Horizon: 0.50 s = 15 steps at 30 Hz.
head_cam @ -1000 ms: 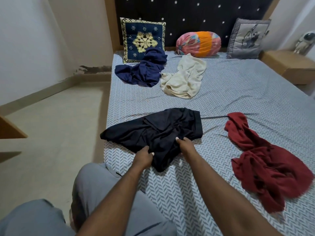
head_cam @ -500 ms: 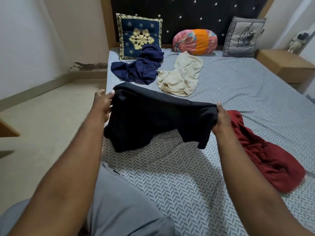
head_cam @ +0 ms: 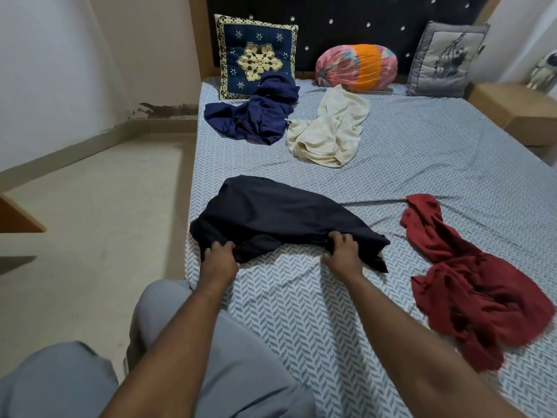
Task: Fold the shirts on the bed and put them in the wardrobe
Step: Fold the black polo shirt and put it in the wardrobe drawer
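Note:
A black shirt (head_cam: 271,215) lies spread on the near left part of the bed (head_cam: 437,164). My left hand (head_cam: 218,256) grips its near left edge, and my right hand (head_cam: 342,250) grips its near edge further right. A crumpled red shirt (head_cam: 470,276) lies to the right of my right hand. Further back lie a navy shirt (head_cam: 256,116) and a cream shirt (head_cam: 328,131), both crumpled. No wardrobe is in view.
Three cushions lean against the dark headboard: a navy embroidered one (head_cam: 256,52), a pink and orange bolster (head_cam: 357,67), a grey one (head_cam: 443,58). A wooden bedside table (head_cam: 512,104) stands at right. Beige floor (head_cam: 99,212) runs along the bed's left side. My grey-trousered knee (head_cam: 168,300) touches the bed edge.
Half a second ago both hands held the black shirt up, stretched wide. It has come down onto the bed, and my hands are lower and closer together on its near edge.

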Each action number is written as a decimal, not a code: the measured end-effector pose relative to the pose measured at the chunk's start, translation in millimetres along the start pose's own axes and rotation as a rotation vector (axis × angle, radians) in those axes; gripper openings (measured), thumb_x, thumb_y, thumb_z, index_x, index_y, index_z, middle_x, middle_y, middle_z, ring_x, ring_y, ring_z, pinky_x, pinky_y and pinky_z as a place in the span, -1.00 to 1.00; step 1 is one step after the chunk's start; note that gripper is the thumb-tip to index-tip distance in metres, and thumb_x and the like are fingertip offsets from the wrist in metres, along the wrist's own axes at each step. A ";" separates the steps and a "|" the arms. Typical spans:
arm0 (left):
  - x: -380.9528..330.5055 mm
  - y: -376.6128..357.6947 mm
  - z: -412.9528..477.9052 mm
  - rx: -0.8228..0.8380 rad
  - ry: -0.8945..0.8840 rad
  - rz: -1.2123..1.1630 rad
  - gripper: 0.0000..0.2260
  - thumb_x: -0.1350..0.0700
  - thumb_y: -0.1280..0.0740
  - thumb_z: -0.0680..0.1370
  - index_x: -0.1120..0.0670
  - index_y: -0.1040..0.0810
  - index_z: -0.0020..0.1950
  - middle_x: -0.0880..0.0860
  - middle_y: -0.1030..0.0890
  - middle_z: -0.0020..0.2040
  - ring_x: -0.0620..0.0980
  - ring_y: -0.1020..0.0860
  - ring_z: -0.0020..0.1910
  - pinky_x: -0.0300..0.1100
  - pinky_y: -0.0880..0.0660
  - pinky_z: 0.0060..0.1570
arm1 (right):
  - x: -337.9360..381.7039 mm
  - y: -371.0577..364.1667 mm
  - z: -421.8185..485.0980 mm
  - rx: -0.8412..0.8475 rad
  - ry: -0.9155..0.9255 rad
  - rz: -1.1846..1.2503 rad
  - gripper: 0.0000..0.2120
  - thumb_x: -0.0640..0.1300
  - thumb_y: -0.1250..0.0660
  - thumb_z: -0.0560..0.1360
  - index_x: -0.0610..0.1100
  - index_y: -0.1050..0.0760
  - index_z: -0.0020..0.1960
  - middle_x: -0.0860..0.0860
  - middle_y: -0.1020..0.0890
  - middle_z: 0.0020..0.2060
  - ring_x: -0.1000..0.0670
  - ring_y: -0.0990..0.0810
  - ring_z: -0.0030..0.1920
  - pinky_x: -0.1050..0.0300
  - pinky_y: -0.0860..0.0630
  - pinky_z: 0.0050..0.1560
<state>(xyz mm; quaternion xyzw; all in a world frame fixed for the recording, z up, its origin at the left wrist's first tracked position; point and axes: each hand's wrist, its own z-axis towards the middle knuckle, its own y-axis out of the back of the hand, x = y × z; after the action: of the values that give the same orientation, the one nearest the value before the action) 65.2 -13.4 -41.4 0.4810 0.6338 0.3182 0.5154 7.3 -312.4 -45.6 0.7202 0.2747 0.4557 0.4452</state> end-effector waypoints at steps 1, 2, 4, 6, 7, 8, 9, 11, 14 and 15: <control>6.2 -1.1 -1.1 -0.036 -0.017 0.019 -0.69 0.18 -0.29 0.51 0.09 -0.47 0.26 0.22 -0.48 0.15 0.25 -0.45 0.16 0.06 -0.46 0.09 | 1.3 -3.9 0.0 -0.044 -0.004 -0.055 -0.46 -0.08 -0.39 0.46 -0.01 -0.30 0.39 -0.09 -0.30 0.31 -0.18 -0.28 0.30 -0.07 -0.47 0.13; 10.5 -2.0 -1.5 -0.064 -0.042 0.019 -0.75 0.21 -0.26 0.51 0.13 -0.50 0.18 0.22 -0.51 0.09 0.25 -0.47 0.12 0.05 -0.47 0.04 | -0.6 -5.3 2.2 -0.077 -0.009 -0.096 -0.42 -0.07 -0.39 0.47 -0.01 -0.27 0.43 -0.10 -0.27 0.37 -0.19 -0.24 0.34 -0.08 -0.45 0.17; 17.8 1.8 -2.2 -0.128 -0.093 -0.022 -0.83 0.25 -0.26 0.48 0.17 -0.51 0.06 0.23 -0.52 0.01 0.26 -0.48 0.06 0.06 -0.47 -0.03 | -4.4 -3.7 10.3 -0.100 -0.019 -0.172 -0.40 -0.06 -0.38 0.49 -0.02 -0.24 0.47 -0.10 -0.25 0.44 -0.20 -0.21 0.41 -0.10 -0.42 0.25; 21.0 10.3 -3.5 -0.234 -0.123 -0.044 -0.83 0.30 -0.29 0.41 0.19 -0.52 -0.01 0.22 -0.50 -0.03 0.26 -0.45 0.03 0.08 -0.45 -0.06 | -5.2 2.7 21.0 -0.124 -0.015 -0.239 -0.49 -0.10 -0.33 0.52 -0.06 -0.29 0.43 -0.12 -0.37 0.38 -0.20 -0.29 0.37 -0.09 -0.43 0.20; 22.0 15.8 -3.7 -0.296 -0.137 -0.043 -0.81 0.33 -0.31 0.37 0.19 -0.53 -0.04 0.21 -0.49 -0.05 0.25 -0.44 0.01 0.07 -0.44 -0.06 | -4.9 8.1 25.2 -0.153 0.001 -0.267 -0.58 -0.15 -0.30 0.51 -0.09 -0.35 0.36 -0.15 -0.46 0.28 -0.21 -0.36 0.30 -0.07 -0.44 0.13; 23.0 21.1 -3.6 -0.360 -0.146 -0.062 -0.81 0.35 -0.31 0.34 0.19 -0.53 -0.08 0.20 -0.48 -0.06 0.23 -0.42 0.00 0.06 -0.43 -0.06 | -4.7 15.6 28.9 -0.174 0.017 -0.272 -0.66 -0.20 -0.26 0.50 -0.12 -0.40 0.27 -0.17 -0.53 0.17 -0.21 -0.41 0.22 -0.04 -0.46 0.04; 27.0 27.0 -3.2 -0.412 -0.142 -0.106 -0.82 0.37 -0.30 0.33 0.19 -0.53 -0.12 0.18 -0.48 -0.07 0.20 -0.40 -0.01 0.02 -0.42 -0.05 | -3.4 22.5 31.8 -0.175 0.026 -0.261 -0.73 -0.23 -0.24 0.49 -0.14 -0.42 0.18 -0.17 -0.56 0.07 -0.21 -0.44 0.17 -0.03 -0.46 -0.05; 31.0 38.4 -0.7 -0.475 -0.143 -0.204 -0.82 0.39 -0.26 0.32 0.16 -0.53 -0.19 0.11 -0.47 -0.09 0.13 -0.38 -0.02 -0.09 -0.39 -0.05 | -5.4 35.4 37.7 -0.125 0.050 -0.247 -0.78 -0.23 -0.25 0.47 -0.14 -0.42 0.11 -0.16 -0.57 0.01 -0.21 -0.46 0.14 0.00 -0.43 -0.12; 30.0 47.6 2.7 -0.456 -0.125 -0.287 -0.80 0.37 -0.22 0.31 0.11 -0.53 -0.34 0.05 -0.51 -0.20 0.09 -0.45 -0.12 -0.10 -0.45 -0.11 | -8.1 41.9 42.8 0.078 0.106 -0.297 -0.55 -0.05 -0.37 0.44 -0.11 -0.38 0.28 -0.16 -0.52 0.13 -0.19 -0.43 0.22 0.00 -0.46 0.06; 29.6 47.5 1.7 -0.417 -0.081 -0.295 -0.81 0.34 -0.22 0.34 0.10 -0.53 -0.35 0.06 -0.53 -0.23 0.10 -0.50 -0.16 -0.08 -0.49 -0.15 | -8.7 40.3 42.7 0.135 0.114 -0.324 -0.44 0.00 -0.40 0.42 -0.12 -0.33 0.35 -0.17 -0.49 0.18 -0.20 -0.39 0.26 -0.01 -0.46 0.14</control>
<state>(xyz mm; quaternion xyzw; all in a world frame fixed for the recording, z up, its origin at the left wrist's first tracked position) 80.0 30.1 -9.4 0.2791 0.5966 0.3441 0.6692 41.7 -354.3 -21.2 0.6676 0.4421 0.3986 0.4472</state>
